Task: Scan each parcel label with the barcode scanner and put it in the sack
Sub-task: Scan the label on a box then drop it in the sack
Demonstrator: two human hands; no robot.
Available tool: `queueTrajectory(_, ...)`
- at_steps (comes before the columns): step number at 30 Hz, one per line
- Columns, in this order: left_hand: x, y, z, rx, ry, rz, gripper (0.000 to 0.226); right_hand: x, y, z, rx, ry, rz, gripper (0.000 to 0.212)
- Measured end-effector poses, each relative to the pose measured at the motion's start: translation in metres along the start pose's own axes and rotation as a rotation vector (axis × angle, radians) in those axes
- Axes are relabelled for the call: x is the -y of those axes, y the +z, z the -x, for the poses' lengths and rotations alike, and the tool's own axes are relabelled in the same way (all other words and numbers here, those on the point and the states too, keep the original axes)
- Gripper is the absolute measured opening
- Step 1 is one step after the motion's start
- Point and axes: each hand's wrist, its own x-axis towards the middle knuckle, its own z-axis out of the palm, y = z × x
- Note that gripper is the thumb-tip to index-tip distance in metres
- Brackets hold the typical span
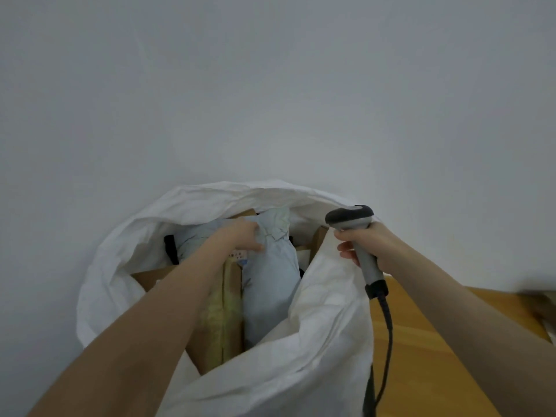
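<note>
Two hands work at the open sack. Left hand reaches inside, fingers curled on the crumpled far end of the pale blue parcel. Parcel stands in the sack beside a cardboard box, long axis running away from the person, far end toward the wall. Likely only the release remains, and that falls to the left hand. Right hand grips the barcode scanner at the sack's right rim, head facing left, handle slanting down over the table.

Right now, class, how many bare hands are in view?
2. The left hand grips a pale blue plastic parcel inside the white sack; the right hand holds the grey barcode scanner above its rim.
</note>
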Motion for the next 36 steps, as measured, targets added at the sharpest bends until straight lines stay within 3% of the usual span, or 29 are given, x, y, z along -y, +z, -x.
queueTrajectory(3, -0.043, -0.008, 0.036, -0.150, 0.069, 0.263, 0.052, -0.008, -0.017, 0.013, -0.053, -0.005, -0.055, 0.020)
queueTrajectory(8, -0.129, 0.028, 0.082, 0.256, -0.021, 0.577, 0.071, -0.023, -0.046, 0.037, -0.089, 0.009, -0.086, 0.019)
queueTrajectory(12, -0.179, 0.038, 0.094, 0.404, 0.019, 1.084, 0.062, -0.019, -0.063, 0.057, -0.061, -0.069, -0.109, 0.016)
queueTrajectory(16, -0.201, 0.041, 0.112, 0.332, 0.026, 1.061, 0.040, -0.019, -0.074, 0.075, -0.026, -0.102, -0.114, 0.015)
queueTrajectory(19, -0.198, 0.038, 0.123, 0.104, -0.003, 1.108, 0.022, -0.028, -0.077, 0.082, -0.010, -0.089, -0.142, 0.016)
queueTrajectory(22, -0.190, 0.030, 0.127, -0.215, -0.053, 0.870, 0.041, -0.036, -0.078, 0.088, -0.003, -0.087, -0.187, 0.017)
queueTrajectory(26, -0.192, 0.021, 0.131, -0.448, -0.013, 0.505, 0.033, -0.049, -0.087, 0.103, -0.013, -0.095, -0.252, 0.016)
queueTrajectory(31, -0.224, 0.022, 0.129, -0.566, 0.175, 0.113, 0.046, -0.077, -0.116, 0.124, -0.111, -0.052, -0.291, 0.016)
queueTrajectory(36, -0.281, 0.051, 0.122, -0.514, 0.375, -0.051, 0.046, -0.113, -0.158, 0.156, -0.270, -0.006, -0.320, 0.017)
